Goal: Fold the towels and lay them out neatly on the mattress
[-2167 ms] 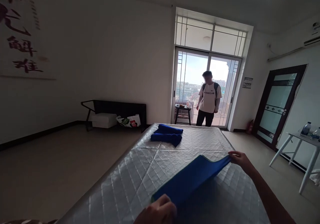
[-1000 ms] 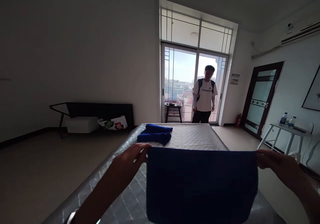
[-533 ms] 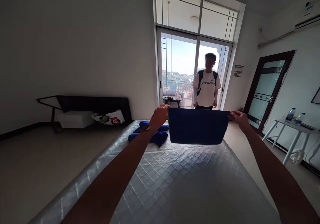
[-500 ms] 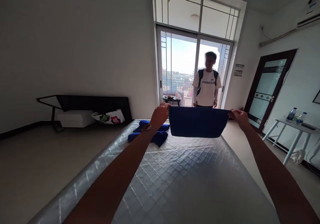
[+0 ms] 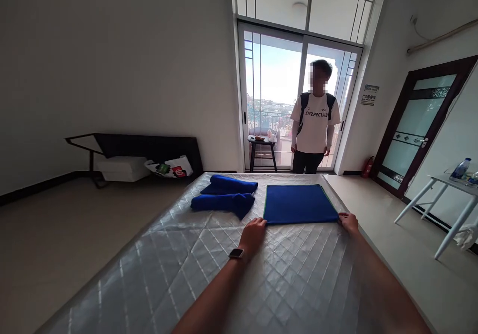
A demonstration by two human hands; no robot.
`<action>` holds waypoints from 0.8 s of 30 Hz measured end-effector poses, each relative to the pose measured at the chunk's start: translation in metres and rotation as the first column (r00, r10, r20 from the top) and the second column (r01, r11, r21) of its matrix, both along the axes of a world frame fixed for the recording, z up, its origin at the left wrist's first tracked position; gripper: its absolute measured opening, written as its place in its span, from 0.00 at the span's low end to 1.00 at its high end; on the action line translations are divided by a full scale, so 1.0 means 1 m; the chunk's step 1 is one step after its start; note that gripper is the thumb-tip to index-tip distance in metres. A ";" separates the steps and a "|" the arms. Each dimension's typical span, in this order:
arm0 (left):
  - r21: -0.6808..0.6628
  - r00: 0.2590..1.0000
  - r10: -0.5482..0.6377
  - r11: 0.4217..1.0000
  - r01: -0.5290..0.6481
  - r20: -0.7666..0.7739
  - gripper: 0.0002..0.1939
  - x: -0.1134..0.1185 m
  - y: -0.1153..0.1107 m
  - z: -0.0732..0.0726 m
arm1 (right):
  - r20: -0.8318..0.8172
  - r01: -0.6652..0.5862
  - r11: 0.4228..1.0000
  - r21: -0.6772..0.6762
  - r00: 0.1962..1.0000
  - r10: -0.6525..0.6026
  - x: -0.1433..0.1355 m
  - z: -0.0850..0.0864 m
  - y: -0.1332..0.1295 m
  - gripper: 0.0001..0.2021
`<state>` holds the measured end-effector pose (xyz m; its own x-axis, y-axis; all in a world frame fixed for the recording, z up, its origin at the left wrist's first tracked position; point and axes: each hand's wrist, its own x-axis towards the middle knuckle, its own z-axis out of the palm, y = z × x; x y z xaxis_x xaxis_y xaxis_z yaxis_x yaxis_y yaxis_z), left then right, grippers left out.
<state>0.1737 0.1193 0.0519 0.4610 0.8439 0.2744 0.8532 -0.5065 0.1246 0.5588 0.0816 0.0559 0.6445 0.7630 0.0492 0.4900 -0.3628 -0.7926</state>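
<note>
A blue cloth (image 5: 300, 203) with green edging lies flat on the plastic-covered mattress (image 5: 224, 269), folded into a rough rectangle. My left hand (image 5: 254, 234), with a watch on its wrist, pinches the near left corner of the cloth. At the near right corner my right hand (image 5: 349, 222) is closed on the edge. Left of this cloth lie more blue cloths (image 5: 223, 202), loosely folded and bunched on the mattress.
A person (image 5: 315, 120) stands past the mattress's far end, before the sliding glass door (image 5: 272, 90). A black bench (image 5: 149, 147) with a white box (image 5: 121, 168) is at left. A small table (image 5: 453, 182) with bottles stands at right, near a dark-framed door (image 5: 418, 130).
Both hands have come down, lowering the blue cloth from in the air onto the mattress, where it now lies flat. The view has tilted down a little and shifted left.
</note>
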 end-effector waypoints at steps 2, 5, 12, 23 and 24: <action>-0.017 1.000 -0.012 1.000 0.012 -0.010 0.18 -0.002 -0.001 -0.002 | 0.087 0.000 0.998 -0.060 0.996 0.005 0.002 0.000 0.000 0.09; -0.046 0.999 -0.050 0.998 0.049 -0.019 0.18 -0.015 -0.009 0.003 | 0.214 0.006 0.995 -0.103 0.977 0.017 -0.001 0.006 -0.002 0.11; -0.172 0.989 -0.102 0.982 0.083 -0.103 0.14 -0.114 -0.077 0.009 | 0.407 -0.234 0.969 -0.076 0.880 0.244 -0.097 0.010 0.030 0.14; -0.352 0.976 0.220 0.912 -0.210 -0.013 0.11 -0.185 -0.137 0.021 | 0.504 -0.638 0.747 -0.184 0.592 0.629 -0.333 0.001 0.120 0.40; -0.340 0.975 0.221 0.916 -0.214 -0.019 0.11 -0.188 -0.136 0.021 | 0.515 -0.615 0.761 -0.206 0.593 0.619 -0.341 0.002 0.127 0.40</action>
